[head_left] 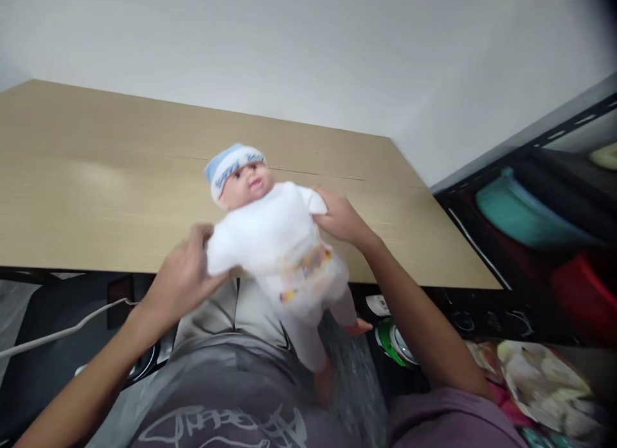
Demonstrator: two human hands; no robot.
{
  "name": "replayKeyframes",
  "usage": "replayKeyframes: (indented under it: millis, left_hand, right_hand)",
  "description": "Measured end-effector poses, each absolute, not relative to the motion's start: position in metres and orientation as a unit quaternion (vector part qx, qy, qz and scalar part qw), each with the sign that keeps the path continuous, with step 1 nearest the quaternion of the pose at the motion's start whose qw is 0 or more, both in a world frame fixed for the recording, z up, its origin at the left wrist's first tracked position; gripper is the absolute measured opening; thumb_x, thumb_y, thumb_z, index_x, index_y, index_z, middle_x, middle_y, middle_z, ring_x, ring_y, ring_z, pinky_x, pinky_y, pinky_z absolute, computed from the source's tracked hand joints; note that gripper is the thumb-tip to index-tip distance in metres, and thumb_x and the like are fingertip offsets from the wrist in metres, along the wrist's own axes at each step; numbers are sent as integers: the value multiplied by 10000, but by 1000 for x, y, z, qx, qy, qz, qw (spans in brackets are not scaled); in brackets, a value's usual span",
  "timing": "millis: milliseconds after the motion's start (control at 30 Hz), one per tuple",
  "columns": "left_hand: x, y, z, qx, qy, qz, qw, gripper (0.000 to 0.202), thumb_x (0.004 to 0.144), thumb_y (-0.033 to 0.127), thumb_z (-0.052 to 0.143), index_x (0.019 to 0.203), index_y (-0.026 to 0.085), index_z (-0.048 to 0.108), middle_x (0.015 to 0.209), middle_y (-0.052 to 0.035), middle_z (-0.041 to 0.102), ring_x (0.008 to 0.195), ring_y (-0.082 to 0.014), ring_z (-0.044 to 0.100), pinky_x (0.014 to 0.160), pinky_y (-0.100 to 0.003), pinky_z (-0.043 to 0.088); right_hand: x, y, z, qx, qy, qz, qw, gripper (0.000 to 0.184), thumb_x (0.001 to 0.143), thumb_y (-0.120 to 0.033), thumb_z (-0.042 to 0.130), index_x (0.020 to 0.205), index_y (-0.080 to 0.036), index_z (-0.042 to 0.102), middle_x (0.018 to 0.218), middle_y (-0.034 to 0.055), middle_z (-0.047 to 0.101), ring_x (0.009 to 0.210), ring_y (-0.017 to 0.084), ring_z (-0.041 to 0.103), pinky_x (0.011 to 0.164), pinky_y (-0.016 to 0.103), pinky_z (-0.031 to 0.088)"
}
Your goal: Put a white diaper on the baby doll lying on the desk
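Observation:
A baby doll (272, 232) in white clothing and a blue-and-white knit cap (237, 166) is held up face toward me, tilted, over the near edge of the table. My left hand (186, 268) grips the doll's white sleeve on the left side. On the other side my right hand (340, 216) closes around the doll's opposite arm. A diaper (308, 274) with a coloured printed band sits around its waist. Its legs hang down past the table edge, and the bare feet are blurred.
The light wood table (110, 171) stretches ahead against a white wall. At the right, a dark shelf holds a teal container (525, 207) and a red one (585, 294). Below the table are a green-and-white round container (393, 342), a white cable (67, 329) and a bag (544, 384).

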State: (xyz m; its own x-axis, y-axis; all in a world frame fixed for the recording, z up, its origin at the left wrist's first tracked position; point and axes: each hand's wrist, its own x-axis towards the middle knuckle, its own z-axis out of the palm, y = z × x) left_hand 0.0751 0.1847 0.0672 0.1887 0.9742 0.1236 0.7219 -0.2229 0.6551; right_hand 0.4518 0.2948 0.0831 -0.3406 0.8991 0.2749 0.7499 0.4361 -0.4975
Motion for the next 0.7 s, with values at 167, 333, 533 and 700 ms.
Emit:
replayKeyframes:
  millis: [167, 333, 533, 700]
  left_hand:
    - [32, 21, -18, 660, 633, 215, 343, 706, 816, 600, 803, 1422, 353, 536, 1431, -154, 770, 1267, -477, 789, 1012, -635, 643]
    - [-12, -52, -104, 602, 647, 216, 414, 809, 645, 673, 869, 1335, 545, 468, 1205, 43, 825, 1049, -424, 853, 878, -652, 670]
    - [-13, -52, -114, 538, 655, 176, 500, 668, 782, 667, 790, 1282, 415, 426, 1084, -6, 845, 916, -393, 838, 864, -567, 674]
    - [-16, -36, -75, 653, 653, 37, 383, 592, 950, 771, 633, 1321, 311, 594, 924, -80, 832, 919, -443, 824, 851, -543, 628]
  right_hand:
    - [418, 160, 59, -443, -860, 152, 204, 381, 939, -196, 636, 1304, -222, 742, 1247, 131, 819, 1172, 343, 726, 1069, 484, 556]
    - [366, 99, -5, -441, -860, 195, 167, 442, 960, -159, 649, 1395, -204, 708, 1273, 141, 780, 1213, 349, 683, 1099, 496, 549]
    - [342, 114, -95, -476, -800, 333, 153, 486, 942, -152, 793, 1408, -283, 745, 1382, 85, 777, 1357, 304, 679, 1225, 469, 519]
    - [365, 103, -120, -483, -724, 420, 257, 265, 1058, -320, 759, 1311, -256, 808, 1461, 94, 752, 1430, 253, 676, 1290, 447, 490]
